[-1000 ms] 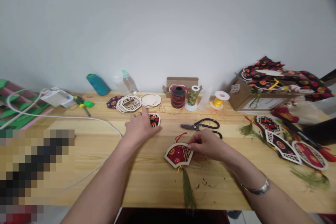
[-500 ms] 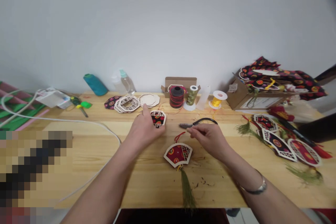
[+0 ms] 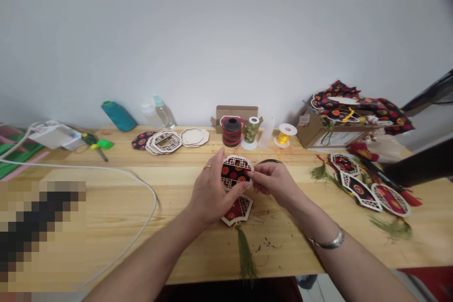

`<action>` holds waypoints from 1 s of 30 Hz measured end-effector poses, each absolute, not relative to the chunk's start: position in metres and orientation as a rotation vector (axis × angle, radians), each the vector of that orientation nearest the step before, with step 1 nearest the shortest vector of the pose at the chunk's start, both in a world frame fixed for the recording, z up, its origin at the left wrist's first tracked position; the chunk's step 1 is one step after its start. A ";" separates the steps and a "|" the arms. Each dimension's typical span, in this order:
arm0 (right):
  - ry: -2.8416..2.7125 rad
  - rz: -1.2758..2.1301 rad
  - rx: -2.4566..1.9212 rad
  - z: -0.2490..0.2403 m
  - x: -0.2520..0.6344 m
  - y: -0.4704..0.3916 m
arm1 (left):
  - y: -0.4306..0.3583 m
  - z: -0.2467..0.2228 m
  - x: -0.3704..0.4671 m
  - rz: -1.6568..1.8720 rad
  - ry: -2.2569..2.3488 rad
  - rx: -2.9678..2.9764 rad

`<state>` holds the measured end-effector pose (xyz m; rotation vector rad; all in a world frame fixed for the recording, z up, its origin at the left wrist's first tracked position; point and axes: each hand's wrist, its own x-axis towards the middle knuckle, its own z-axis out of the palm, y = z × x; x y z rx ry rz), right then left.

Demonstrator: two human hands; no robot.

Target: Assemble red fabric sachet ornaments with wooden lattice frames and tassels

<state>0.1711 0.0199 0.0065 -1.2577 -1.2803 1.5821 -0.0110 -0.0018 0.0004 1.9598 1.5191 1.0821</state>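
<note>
My left hand (image 3: 208, 193) is closed around the left and lower edge of an octagonal wooden ornament (image 3: 236, 166) with dark patterned fabric and white lattice. At its right edge, the thumb and fingers of my right hand (image 3: 274, 181) pinch the same ornament. Below it on the table lies a fan-shaped ornament (image 3: 233, 211), partly covered by my left hand, with a green tassel (image 3: 245, 252) hanging toward the front edge. Behind my right hand shows the black handle of the snips (image 3: 267, 161); their blades are hidden.
Lattice frames (image 3: 164, 141) and plain wooden pieces (image 3: 194, 137) lie at the back left. Spools of red-black cord (image 3: 231, 132), green ribbon (image 3: 252, 130) and yellow cord (image 3: 284, 137) stand behind. Finished ornaments (image 3: 361, 191) and a fabric-filled box (image 3: 336, 137) are at right. A white cable (image 3: 154, 198) curves leftward.
My left hand has lifted the octagonal ornament and brought it right, above the fan-shaped one. My right hand has moved onto its edge. The view has shifted slightly.
</note>
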 end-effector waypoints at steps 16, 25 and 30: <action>-1.289 1.780 -1.180 0.013 0.188 0.027 | 0.031 0.014 -0.041 1.513 1.365 1.030; -0.798 1.211 -0.954 0.018 0.217 0.055 | 0.049 0.010 -0.074 0.784 2.528 2.107; -0.670 1.069 -0.890 0.025 0.235 0.061 | 0.045 0.010 -0.070 1.131 2.252 2.185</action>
